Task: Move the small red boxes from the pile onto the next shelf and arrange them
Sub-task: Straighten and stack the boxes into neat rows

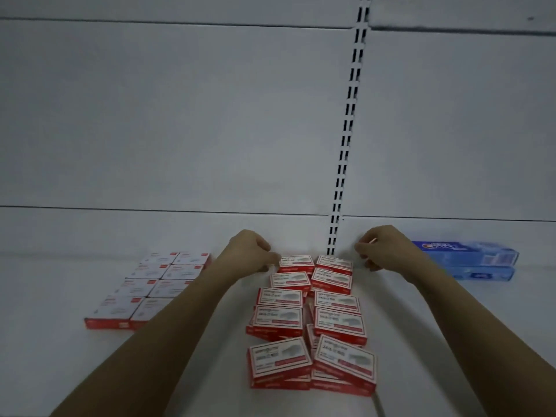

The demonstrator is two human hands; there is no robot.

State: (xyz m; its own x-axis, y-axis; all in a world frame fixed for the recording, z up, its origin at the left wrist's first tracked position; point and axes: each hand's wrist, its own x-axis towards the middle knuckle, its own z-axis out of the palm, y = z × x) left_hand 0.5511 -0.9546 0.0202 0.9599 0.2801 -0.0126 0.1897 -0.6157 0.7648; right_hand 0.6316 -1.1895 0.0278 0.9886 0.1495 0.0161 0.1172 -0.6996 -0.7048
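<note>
Several small red boxes with white labels [310, 320] lie stacked in two uneven columns on the white shelf [195, 356], running from the back wall toward me. My left hand [251, 251] is at the rear left box [296, 263], its curled fingers touching that box's left end. My right hand [380, 246] hovers with curled fingers just right of the rear right box [334, 264]; whether it touches it is unclear. A second, neat two-column block of similar red boxes [150, 290] lies to the left.
Two long blue toothpaste cartons [475, 260] are stacked at the back right against the wall. A slotted upright rail [346, 145] runs up the white back panel behind the boxes.
</note>
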